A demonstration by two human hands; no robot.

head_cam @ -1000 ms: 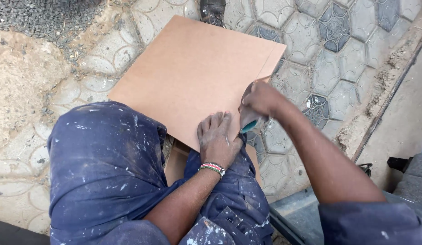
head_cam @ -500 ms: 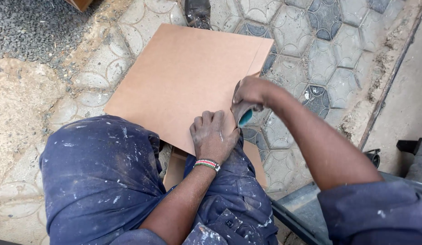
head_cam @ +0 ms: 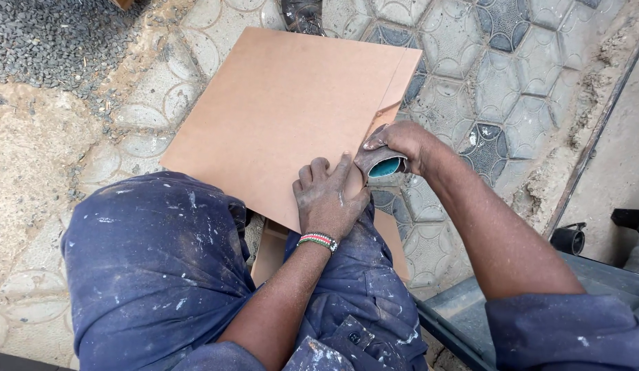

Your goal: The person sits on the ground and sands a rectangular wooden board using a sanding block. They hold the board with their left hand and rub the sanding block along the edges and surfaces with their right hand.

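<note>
Head view: a flat brown board (head_cam: 285, 117) lies tilted across the person's knees, its far corner reaching out over the patterned paved floor (head_cam: 512, 82). The left hand (head_cam: 329, 196) presses flat on the board's near edge, fingers together and spread on the surface, gripping nothing; a beaded wristband (head_cam: 318, 240) circles its wrist. The right hand (head_cam: 395, 148) is closed around a folded piece of sandpaper (head_cam: 380, 163), teal on its inner side, held against the board's right edge just beside the left hand. Paint-flecked blue trousers (head_cam: 154, 268) fill the near part of the view. Gravel (head_cam: 51, 41) lies at the floor's far left corner
</note>
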